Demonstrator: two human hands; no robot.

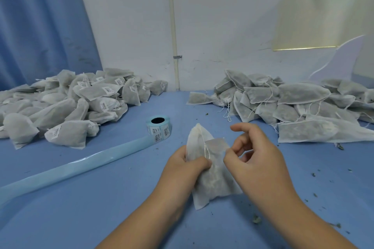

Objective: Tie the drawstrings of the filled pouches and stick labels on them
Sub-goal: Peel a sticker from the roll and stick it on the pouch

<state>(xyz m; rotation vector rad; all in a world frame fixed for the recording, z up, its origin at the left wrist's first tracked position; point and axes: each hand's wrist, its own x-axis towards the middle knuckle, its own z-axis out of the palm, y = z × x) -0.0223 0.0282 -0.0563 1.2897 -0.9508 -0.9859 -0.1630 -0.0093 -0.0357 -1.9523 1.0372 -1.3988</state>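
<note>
A white mesh pouch (212,180) filled with dark herb stands upright in front of me over the blue table (125,198). My left hand (182,170) grips its left side, thumb pressed across the front. My right hand (255,153) pinches the pouch's upper right edge, beside the thin white drawstring (206,150) that hangs down the front. A roll of barcode labels (159,127) sits on the table beyond my left hand, its empty blue backing strip (77,166) trailing to the left.
A heap of labelled pouches (70,103) covers the table's back left. Unlabelled pouches with loose strings (293,105) are piled at the back right. Herb crumbs (257,219) dot the table on the right. A white wall and a blue curtain (40,26) close the back.
</note>
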